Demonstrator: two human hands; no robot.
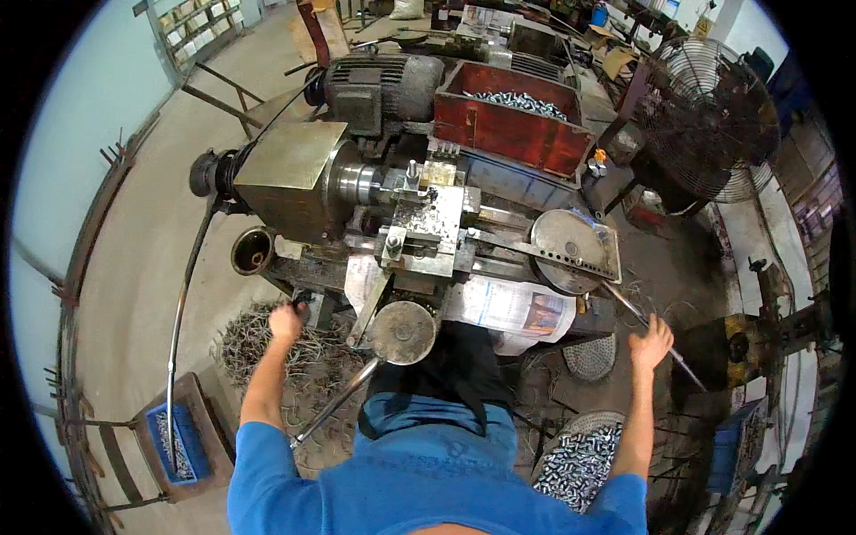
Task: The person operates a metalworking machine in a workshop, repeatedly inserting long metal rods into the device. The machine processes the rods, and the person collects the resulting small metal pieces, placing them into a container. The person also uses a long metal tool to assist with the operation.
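Note:
A small metal lathe stands before me, with a bright round chuck (358, 183) and a chip-strewn tool slide (423, 227). My left hand (286, 323) is closed at the lathe's front left, beside a small dark block; what it holds is hidden. Out to the right, my right hand (653, 342) is curled round a long metal lever (624, 304), which runs up to a flat bar with a row of holes (571, 256) over a round metal disc (563, 236). A second round disc (404, 333) with a lever sits close to my lap.
A red bin (508, 134) of small metal parts stands behind the lathe, beside a motor (383, 89). A large fan (709, 120) is at right. Metal shavings (267, 346) lie lower left. A basket of parts (580, 459) and a blue tray (183, 446) flank me.

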